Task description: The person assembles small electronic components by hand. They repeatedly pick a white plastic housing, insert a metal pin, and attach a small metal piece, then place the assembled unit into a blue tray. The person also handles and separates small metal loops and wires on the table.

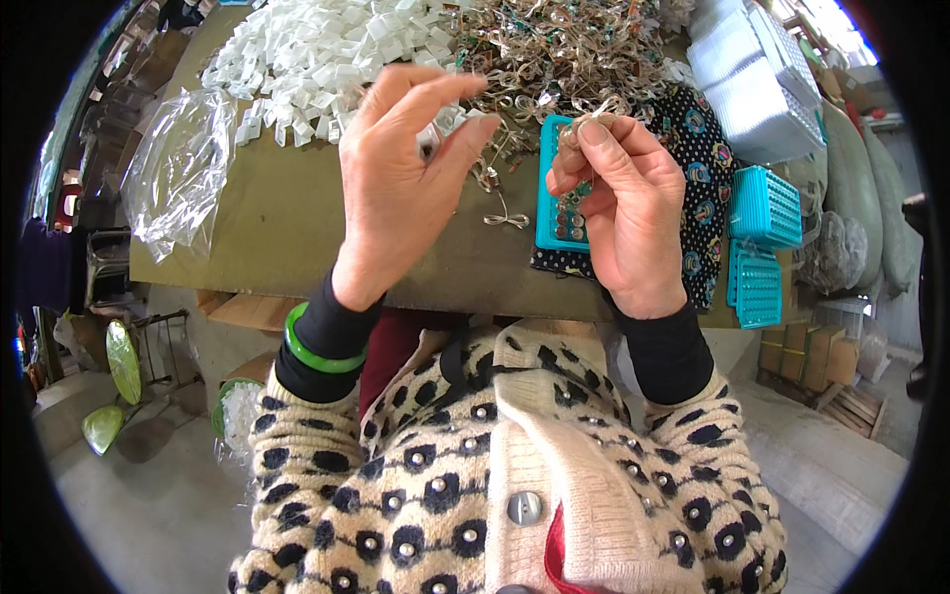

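My left hand (396, 178) is raised above the table's front part, its thumb and index finger spread apart. A small white piece with a dark spot (427, 147) shows in the gap between them; whether it touches the palm I cannot tell. My right hand (633, 203) pinches a thin tan cord (597, 115) between thumb and fingers. Below that hand is a turquoise tray (547, 213), partly hidden, with small round glassy pieces (570, 220) in it. Between my hands, a knotted cord loop (507, 220) lies on the table.
White plastic pieces (307, 59) and tangled corded trinkets (564, 49) form heaps at the back. Right of the tray are a dark patterned cloth (701, 178), stacked turquoise trays (764, 208) and stacked clear trays (752, 89). A clear plastic bag (178, 178) lies left.
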`<state>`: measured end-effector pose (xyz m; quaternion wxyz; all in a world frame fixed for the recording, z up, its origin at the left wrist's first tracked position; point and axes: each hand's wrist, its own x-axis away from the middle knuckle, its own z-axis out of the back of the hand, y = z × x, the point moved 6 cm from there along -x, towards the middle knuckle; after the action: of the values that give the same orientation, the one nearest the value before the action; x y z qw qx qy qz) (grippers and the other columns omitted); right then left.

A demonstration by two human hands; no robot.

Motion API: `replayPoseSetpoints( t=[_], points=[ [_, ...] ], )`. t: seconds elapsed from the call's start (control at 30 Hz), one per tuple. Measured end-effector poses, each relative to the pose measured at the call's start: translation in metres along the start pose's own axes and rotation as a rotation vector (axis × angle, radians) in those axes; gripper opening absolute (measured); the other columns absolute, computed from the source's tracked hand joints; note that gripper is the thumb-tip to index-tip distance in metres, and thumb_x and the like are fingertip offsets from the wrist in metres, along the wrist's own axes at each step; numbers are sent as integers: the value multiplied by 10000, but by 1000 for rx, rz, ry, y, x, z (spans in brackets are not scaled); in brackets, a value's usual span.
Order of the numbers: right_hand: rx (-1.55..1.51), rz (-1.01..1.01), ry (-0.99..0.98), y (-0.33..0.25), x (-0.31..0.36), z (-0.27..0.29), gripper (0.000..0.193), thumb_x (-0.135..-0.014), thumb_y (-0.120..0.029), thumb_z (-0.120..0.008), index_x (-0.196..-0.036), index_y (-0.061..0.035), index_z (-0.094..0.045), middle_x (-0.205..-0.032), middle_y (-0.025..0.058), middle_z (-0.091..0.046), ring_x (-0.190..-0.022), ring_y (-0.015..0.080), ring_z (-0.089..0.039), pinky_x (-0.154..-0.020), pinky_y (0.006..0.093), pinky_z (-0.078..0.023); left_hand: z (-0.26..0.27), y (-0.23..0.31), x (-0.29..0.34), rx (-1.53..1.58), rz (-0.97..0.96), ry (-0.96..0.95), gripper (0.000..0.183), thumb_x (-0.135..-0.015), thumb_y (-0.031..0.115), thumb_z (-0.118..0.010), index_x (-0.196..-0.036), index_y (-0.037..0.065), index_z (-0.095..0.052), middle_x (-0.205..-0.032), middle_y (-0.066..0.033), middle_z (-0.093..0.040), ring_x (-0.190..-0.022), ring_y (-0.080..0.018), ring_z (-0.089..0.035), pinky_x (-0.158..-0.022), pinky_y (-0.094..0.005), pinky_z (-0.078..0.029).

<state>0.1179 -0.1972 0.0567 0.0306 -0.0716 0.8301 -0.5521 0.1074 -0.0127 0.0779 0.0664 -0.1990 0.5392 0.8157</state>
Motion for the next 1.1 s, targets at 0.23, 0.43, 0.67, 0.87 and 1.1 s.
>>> replayPoseSetpoints(
  t=[0.23, 0.43, 0.67, 0.87, 1.1],
  points=[
    [-210, 163, -18, 3, 10, -15, 107, -927, -66, -660, -973, -5, -586, -890, 112, -684, -766, 169, -658, -754, 286, -539, -37, -7, 59, 997, 736, -305, 400, -893, 166, -731, -1211, -18, -574, -886, -59, -692, -535, -57, -501, -461, -180, -348],
    [-239, 209, -50, 15, 20, -15, 95, -923, -31, -649, -985, -15, -579, -937, 115, -685, -832, 183, -673, -798, 292, -533, -50, -16, 69, 1185, 806, -263, 227, -943, 147, -651, -1117, 5, -618, -895, -107, -682, -548, -67, -507, -441, -186, -321],
    [353, 736, 13, -40, 36, -13, 323, -860, -110, -688, -1140, 10, -581, -1173, 179, -623, -1132, 258, -561, -961, 389, -429, -29, -21, 67, 817, 570, -41, 127, -858, 28, -717, -975, 8, -669, -816, -38, -679, -616, -47, -549, -511, -188, -410],
    [1398, 841, -241, -26, 56, -46, 409, -732, 4, -698, -1129, 2, -597, -1030, 134, -639, -1038, 332, -580, -965, 451, -413, -19, -8, 66, 347, 208, -17, 112, -814, -16, -722, -910, 30, -690, -785, 22, -660, -666, -17, -540, -576, -184, -436],
    [1211, 913, -233, -6, 51, -37, 220, -771, -23, -735, -955, -51, -618, -786, 68, -565, -725, 267, -547, -699, 399, -414, -20, -26, 79, 840, 552, -45, 236, -892, 41, -668, -1118, -5, -616, -892, -59, -669, -656, -63, -541, -517, -191, -389]
  ],
)
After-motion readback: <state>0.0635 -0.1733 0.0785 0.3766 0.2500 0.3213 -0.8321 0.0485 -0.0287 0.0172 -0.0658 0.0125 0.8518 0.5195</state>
